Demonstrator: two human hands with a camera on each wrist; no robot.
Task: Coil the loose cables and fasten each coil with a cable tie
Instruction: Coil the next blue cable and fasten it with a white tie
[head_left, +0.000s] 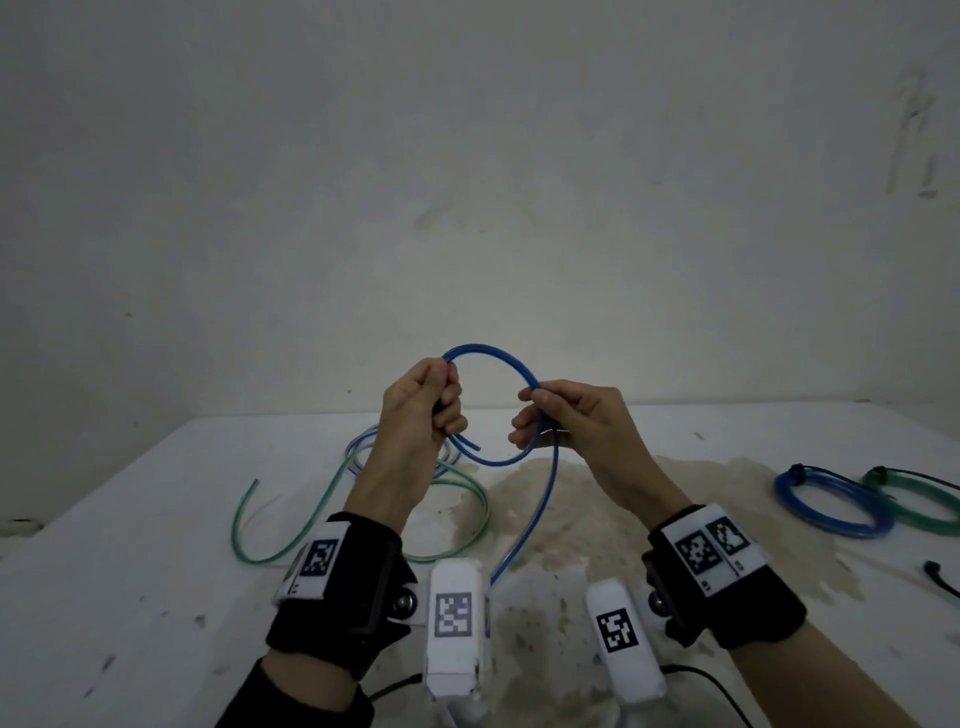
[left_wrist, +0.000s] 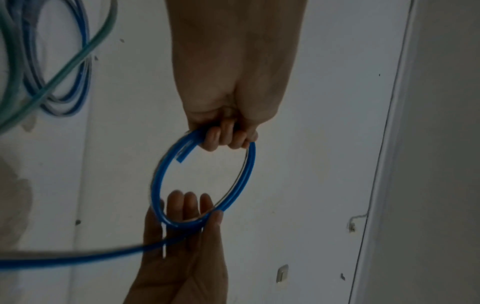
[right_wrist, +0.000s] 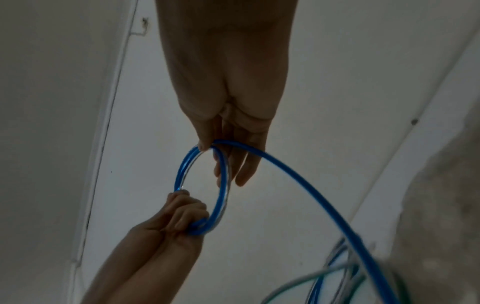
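The left hand (head_left: 422, 402) is closed in a fist around the blue cable (head_left: 498, 371), gripping the left side of a raised loop, with the cut cable end (head_left: 470, 446) projecting just below the fingers. The right hand (head_left: 563, 421) pinches the right side of the same loop between thumb and forefinger; its remaining fingers (left_wrist: 191, 202) extend loosely behind the strands. The loop is held between the two hands above the tabletop (head_left: 156, 597), and the wrist views show two turns lying side by side. From the right hand the free length of the cable (head_left: 540, 514) hangs down toward the near edge of the tabletop. Loose green and blue cables (head_left: 358, 499) lie on the tabletop below the left hand. Two finished coils, one blue (head_left: 826, 501) and one green (head_left: 930, 504), lie on the right, well apart from both hands.
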